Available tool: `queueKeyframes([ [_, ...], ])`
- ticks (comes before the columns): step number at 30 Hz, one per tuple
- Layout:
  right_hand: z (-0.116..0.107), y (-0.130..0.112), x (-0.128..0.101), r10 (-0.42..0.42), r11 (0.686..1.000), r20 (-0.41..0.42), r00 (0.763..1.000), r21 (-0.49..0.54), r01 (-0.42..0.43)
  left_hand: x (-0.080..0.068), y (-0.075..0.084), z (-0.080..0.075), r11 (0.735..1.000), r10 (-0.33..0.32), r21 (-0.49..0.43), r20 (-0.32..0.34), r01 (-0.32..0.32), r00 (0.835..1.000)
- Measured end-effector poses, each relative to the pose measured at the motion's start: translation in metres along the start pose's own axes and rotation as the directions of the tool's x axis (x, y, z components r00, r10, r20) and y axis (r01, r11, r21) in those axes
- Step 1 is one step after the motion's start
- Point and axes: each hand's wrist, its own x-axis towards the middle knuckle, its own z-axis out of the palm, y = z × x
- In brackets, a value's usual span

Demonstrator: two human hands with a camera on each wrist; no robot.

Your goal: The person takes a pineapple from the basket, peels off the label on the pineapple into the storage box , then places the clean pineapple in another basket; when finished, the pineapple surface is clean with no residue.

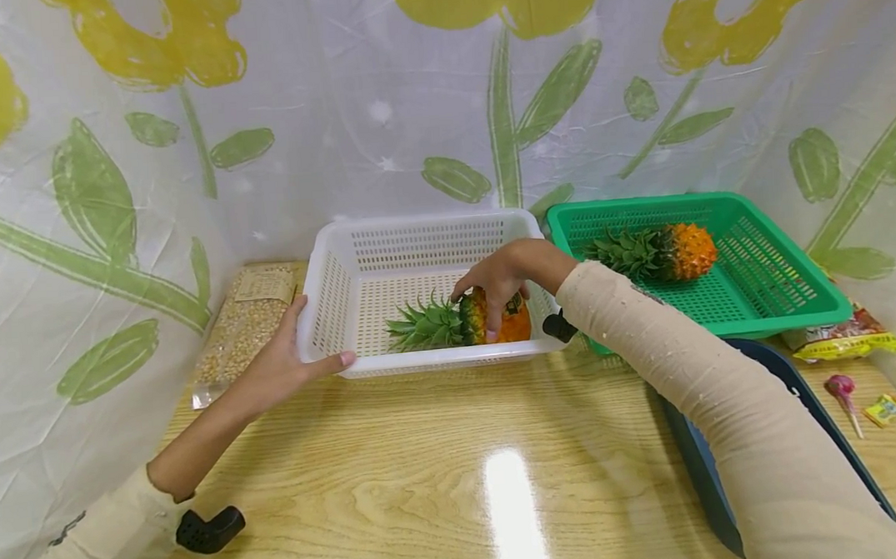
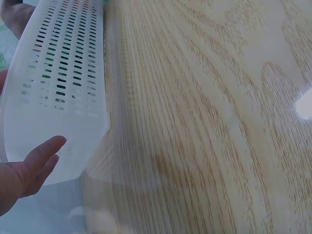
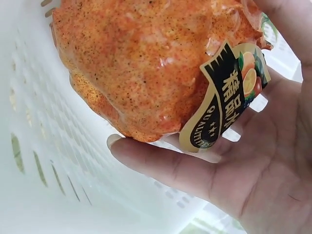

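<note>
A white perforated basket [image 1: 436,361] stands on the table, with a pineapple [image 1: 426,326] lying in its front right part, leafy crown to the left. My right hand [image 1: 509,273] reaches in from above and grips the orange body of that pineapple. In the right wrist view, thumb and fingers spread around the pineapple body [image 3: 131,73], which carries a black and gold label [image 3: 214,109]. At the basket's front left corner, my left hand [image 1: 289,357] holds the rim. The left wrist view has its fingers [image 2: 44,156] against the basket's outer wall [image 2: 73,112].
To the right, a green basket [image 1: 809,297] holds another pineapple [image 1: 690,252]. A dark blue tray [image 1: 696,469] lies partly under my right arm. Left of the white basket is a bag of corn kernels [image 1: 243,322]. A lollipop [image 1: 841,386], small wrapped candy [image 1: 884,410] and snack bag [image 1: 844,341] lie far right.
</note>
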Motion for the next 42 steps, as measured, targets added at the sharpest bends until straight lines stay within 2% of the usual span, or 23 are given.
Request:
queueKeyframes([
  [8,0.0,-0.004,0.001,0.008,1.0,0.022,1.0,-0.011,-0.007,0.001,0.0,0.0,1.0,0.011,-0.015,0.006,-0.011,1.0],
  [16,0.0,0.0,0.002,0.006,0.999,-0.009,1.0,-0.031,-0.006,0.001,0.001,0.0,1.0,0.017,-0.001,0.004,-0.017,1.0],
  [20,0.0,0.0,0.001,-0.026,0.998,-0.031,0.999,-0.056,0.024,0.0,0.001,0.0,1.0,0.011,0.0,0.007,-0.011,1.0],
  [27,-0.002,0.002,-0.002,-0.117,0.99,-0.119,0.986,-0.089,0.106,-0.001,0.001,0.0,1.0,0.011,0.002,0.008,-0.011,1.0],
  [35,-0.006,0.005,-0.011,-0.128,0.991,-0.213,0.969,-0.058,0.118,0.001,-0.002,0.001,0.998,0.043,-0.036,0.004,-0.043,0.999],
  [42,-0.011,0.008,-0.029,-0.124,0.992,-0.282,0.951,-0.071,0.108,0.0,-0.001,0.0,0.999,0.027,-0.018,0.005,-0.026,1.0],
])
